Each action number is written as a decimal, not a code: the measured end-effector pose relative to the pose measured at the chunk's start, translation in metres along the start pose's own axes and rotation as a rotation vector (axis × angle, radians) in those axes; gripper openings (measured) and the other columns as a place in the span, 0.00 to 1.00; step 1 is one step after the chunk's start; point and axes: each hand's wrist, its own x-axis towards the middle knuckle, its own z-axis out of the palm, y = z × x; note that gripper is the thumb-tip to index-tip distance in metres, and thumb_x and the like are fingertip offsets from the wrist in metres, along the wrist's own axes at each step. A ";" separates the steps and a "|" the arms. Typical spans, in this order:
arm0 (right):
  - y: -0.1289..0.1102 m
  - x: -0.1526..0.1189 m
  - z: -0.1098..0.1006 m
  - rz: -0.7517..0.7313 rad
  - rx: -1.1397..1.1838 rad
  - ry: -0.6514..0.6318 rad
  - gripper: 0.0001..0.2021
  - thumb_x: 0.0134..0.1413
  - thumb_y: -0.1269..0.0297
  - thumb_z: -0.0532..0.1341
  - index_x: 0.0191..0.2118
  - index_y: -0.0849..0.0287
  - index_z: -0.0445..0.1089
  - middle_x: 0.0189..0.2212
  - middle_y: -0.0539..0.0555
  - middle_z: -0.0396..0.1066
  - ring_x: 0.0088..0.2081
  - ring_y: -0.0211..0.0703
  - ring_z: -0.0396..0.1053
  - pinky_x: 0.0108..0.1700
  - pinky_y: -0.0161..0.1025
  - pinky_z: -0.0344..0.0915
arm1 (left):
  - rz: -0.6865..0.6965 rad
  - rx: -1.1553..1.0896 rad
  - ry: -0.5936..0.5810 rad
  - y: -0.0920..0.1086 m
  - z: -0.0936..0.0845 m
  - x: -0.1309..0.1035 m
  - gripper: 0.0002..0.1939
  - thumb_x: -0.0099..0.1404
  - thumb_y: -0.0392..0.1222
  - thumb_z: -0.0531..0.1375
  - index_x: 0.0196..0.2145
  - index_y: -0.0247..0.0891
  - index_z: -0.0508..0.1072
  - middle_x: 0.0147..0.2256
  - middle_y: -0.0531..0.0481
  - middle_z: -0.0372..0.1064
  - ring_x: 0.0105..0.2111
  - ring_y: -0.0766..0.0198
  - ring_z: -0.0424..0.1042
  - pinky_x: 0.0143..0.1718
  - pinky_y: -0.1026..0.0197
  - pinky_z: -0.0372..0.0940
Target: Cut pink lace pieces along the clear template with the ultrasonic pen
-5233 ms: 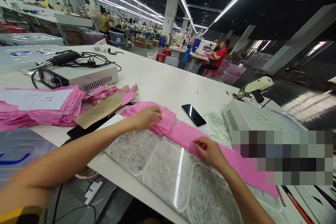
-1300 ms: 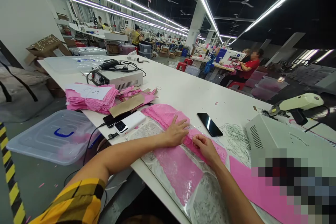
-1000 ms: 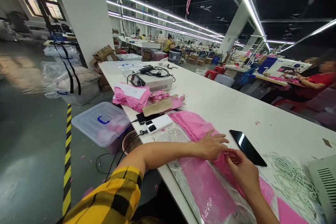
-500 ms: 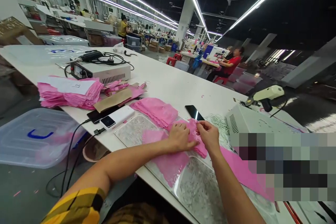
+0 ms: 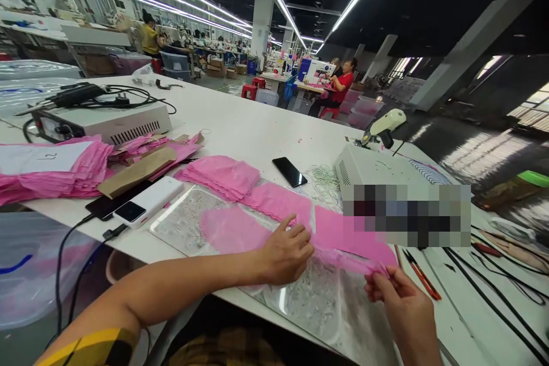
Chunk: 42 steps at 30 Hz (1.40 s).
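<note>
My right hand point(image 5: 401, 297) is closed in a pinch on one end of a thin pink fabric piece point(image 5: 349, 261), drawn out to the right above the clear sheet. The piece's other end reaches close to my left hand point(image 5: 285, 251). That hand is open, its fingers bent and apart, at the near edge of a pink fabric stack point(image 5: 281, 201); its thumb is hidden. Behind it lies another pink stack point(image 5: 223, 174). A single sheer pink piece point(image 5: 234, 229) rests on the clear sheet point(image 5: 182, 220) beside my left forearm. Flat pink fabric point(image 5: 343, 231) lies beyond the stretched piece.
A black phone point(image 5: 290, 171) and tangled pale cords point(image 5: 323, 183) lie behind the stacks. At right are a grey machine box point(image 5: 364, 168) and red-handled tweezers point(image 5: 422, 274). A white power bank point(image 5: 150, 201), cables and a labelled pink pile point(image 5: 64, 166) sit left. Co-workers sit farther back.
My right hand has moved right and nearer, pulling the thin pink piece out from the stack. My left hand has shifted slightly lower, fingers raised. The view has turned to the right.
</note>
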 end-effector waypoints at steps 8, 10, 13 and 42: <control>0.037 -0.049 -0.048 0.035 -0.527 0.051 0.15 0.45 0.47 0.56 0.27 0.54 0.67 0.19 0.47 0.68 0.21 0.39 0.62 0.24 0.37 0.57 | 0.216 -0.171 -0.151 0.020 -0.004 -0.033 0.02 0.59 0.38 0.57 0.30 0.37 0.67 0.33 0.50 0.69 0.38 0.61 0.68 0.66 0.43 0.40; 0.036 -0.053 -0.050 0.016 -0.578 0.090 0.16 0.46 0.46 0.57 0.27 0.54 0.67 0.21 0.48 0.70 0.23 0.40 0.65 0.27 0.37 0.60 | 0.186 -0.244 -0.156 0.015 -0.007 -0.031 0.05 0.64 0.41 0.56 0.34 0.37 0.69 0.39 0.47 0.71 0.42 0.60 0.69 0.66 0.45 0.43; 0.037 -0.052 -0.048 -0.119 -0.542 0.084 0.19 0.46 0.42 0.59 0.33 0.53 0.70 0.24 0.49 0.71 0.26 0.41 0.68 0.30 0.37 0.64 | 0.214 -0.282 -0.157 0.008 -0.008 -0.031 0.11 0.68 0.44 0.54 0.44 0.37 0.70 0.50 0.44 0.69 0.52 0.57 0.67 0.65 0.47 0.46; 0.025 0.055 -0.041 -0.148 -0.245 -0.131 0.20 0.42 0.46 0.60 0.30 0.60 0.71 0.18 0.51 0.67 0.19 0.39 0.62 0.21 0.37 0.61 | -0.048 -0.212 -0.645 -0.033 0.012 0.113 0.10 0.69 0.42 0.57 0.43 0.34 0.72 0.47 0.45 0.68 0.48 0.57 0.68 0.51 0.47 0.63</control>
